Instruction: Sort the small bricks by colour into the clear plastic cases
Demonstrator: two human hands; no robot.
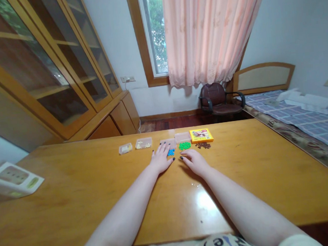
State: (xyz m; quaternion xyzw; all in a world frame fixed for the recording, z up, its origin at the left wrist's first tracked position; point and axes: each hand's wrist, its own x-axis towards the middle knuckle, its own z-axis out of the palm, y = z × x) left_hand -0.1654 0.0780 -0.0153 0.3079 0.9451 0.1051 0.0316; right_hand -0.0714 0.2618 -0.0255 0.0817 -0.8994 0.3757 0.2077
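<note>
Blue pieces lie between palm-down left hand and right hand

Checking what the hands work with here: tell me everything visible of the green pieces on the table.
The green pieces form a small heap of bright, flat bits, plastic by their look, shapes too small to tell. They lie on the wooden table, before a clear tray, between blue pieces and brown pieces. The right hand lies open close before them.

Soft window daylight, table glare, warped edges
</note>
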